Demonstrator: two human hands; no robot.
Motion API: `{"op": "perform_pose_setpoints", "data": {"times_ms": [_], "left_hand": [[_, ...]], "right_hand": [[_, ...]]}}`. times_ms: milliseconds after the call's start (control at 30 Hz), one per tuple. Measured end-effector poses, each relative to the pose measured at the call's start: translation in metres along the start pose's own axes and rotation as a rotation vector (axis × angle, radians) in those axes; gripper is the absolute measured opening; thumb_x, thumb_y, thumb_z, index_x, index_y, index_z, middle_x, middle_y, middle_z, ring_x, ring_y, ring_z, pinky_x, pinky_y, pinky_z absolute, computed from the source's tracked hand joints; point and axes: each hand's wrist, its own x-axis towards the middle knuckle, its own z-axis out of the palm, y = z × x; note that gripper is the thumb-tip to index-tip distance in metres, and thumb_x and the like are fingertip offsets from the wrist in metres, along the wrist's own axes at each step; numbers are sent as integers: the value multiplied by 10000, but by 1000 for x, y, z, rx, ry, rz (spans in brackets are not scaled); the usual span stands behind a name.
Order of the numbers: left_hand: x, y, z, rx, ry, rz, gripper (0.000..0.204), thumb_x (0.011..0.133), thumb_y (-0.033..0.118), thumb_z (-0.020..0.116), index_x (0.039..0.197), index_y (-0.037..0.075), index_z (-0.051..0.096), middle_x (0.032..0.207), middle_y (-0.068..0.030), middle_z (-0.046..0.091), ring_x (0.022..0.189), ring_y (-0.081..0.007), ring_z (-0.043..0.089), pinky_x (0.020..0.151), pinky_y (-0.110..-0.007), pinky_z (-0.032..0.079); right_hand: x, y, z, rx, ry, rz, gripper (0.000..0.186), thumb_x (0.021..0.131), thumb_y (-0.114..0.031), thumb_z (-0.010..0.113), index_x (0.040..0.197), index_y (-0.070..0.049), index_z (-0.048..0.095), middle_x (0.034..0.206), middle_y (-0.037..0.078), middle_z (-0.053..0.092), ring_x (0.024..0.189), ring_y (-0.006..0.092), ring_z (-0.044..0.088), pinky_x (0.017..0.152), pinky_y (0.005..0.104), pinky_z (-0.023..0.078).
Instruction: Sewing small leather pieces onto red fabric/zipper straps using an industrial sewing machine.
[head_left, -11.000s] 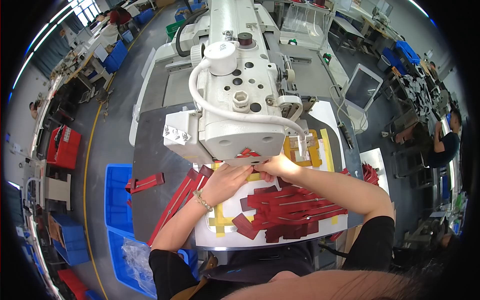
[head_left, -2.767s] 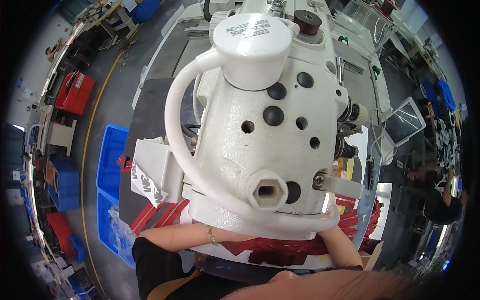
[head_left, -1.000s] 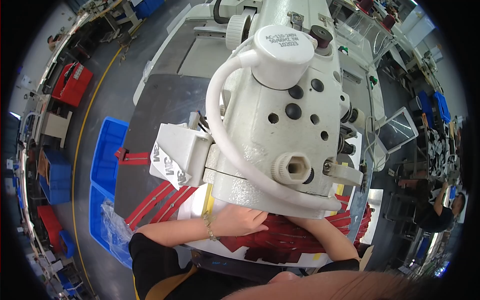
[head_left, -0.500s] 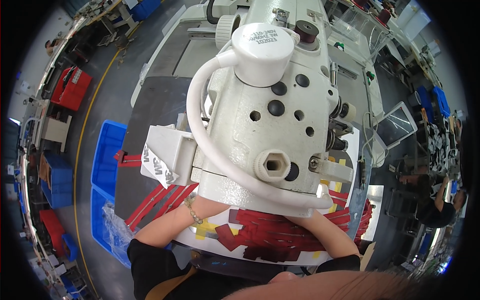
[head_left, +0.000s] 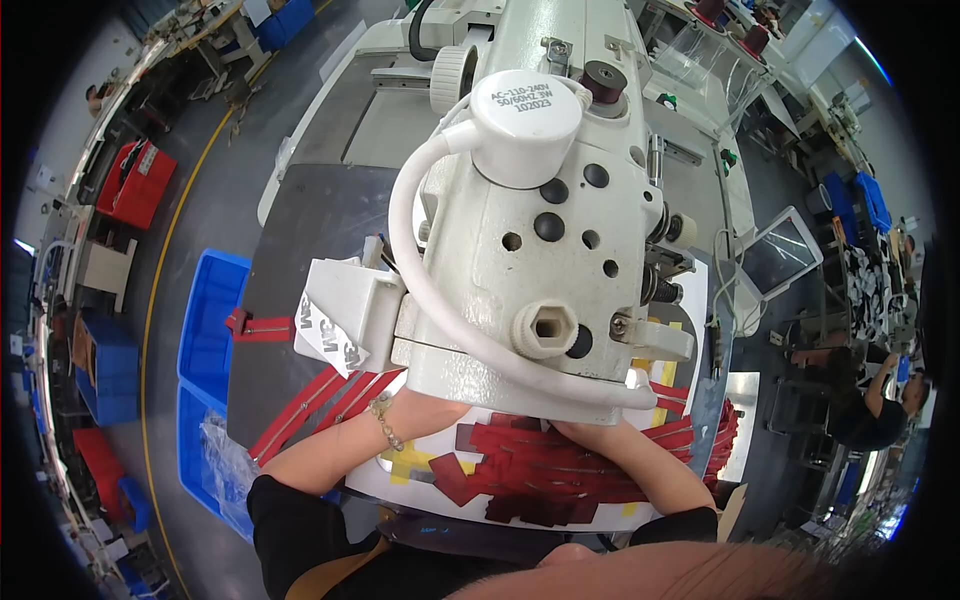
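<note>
A white industrial sewing machine head (head_left: 470, 300) fills the middle of the view and covers most of both my hands. My left hand (head_left: 428, 408) goes under its front edge from the left, with a beaded bracelet (head_left: 384, 420) at the wrist. From the right, my right hand (head_left: 588, 432) reaches under the same edge, above a pile of red zippers (head_left: 540, 465). My fingers are hidden on both sides, so what they hold cannot be seen. More red zipper strips (head_left: 300, 412) lie left of my left wrist, across the dark table (head_left: 300, 230).
Two blue bins (head_left: 212, 320) stand left of the table, one with clear plastic (head_left: 225, 460) in it. A small screen (head_left: 782, 260) is at the right. Beyond it, a person in dark clothes (head_left: 868, 425) works. A thread spool (head_left: 604, 80) sits on the machine.
The view has shifted slightly, so the machine sits a little differently in the picture. My right hand has moved slightly left under the machine head; my left forearm stays about the same.
</note>
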Motion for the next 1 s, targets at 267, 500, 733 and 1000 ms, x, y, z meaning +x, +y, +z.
{"op": "perform_pose_setpoints", "data": {"times_ms": [267,500,733,1000], "left_hand": [[2,6,0,67,11,46,397,766,98,546,1155,60,616,1130,-145,602,1106,-319,558,954,-479,423],[-1,0,7,-32,-38,-14,337,821,134,549,1144,67,620,1153,-133,609,1094,-298,568,949,-452,426],[2,0,5,264,25,143,336,763,141,541,1076,66,636,1133,-147,600,1116,-318,548,974,-524,394],[3,3,-3,356,-100,151,341,844,148,518,1168,116,620,1163,-77,613,1111,-273,562,969,-435,417]], "right_hand": [[-2,0,0,35,-13,26,267,657,-10,628,923,5,625,1028,132,611,1004,296,584,811,383,505],[-5,0,4,46,-5,63,252,668,-38,659,912,9,615,1004,135,609,1002,308,587,816,395,506],[-5,0,2,106,-59,112,244,725,-94,711,937,-12,623,1012,134,621,990,318,601,816,413,502],[-1,0,0,33,-1,42,277,740,-119,713,995,-42,636,1031,105,631,942,286,617,782,392,510]]}}
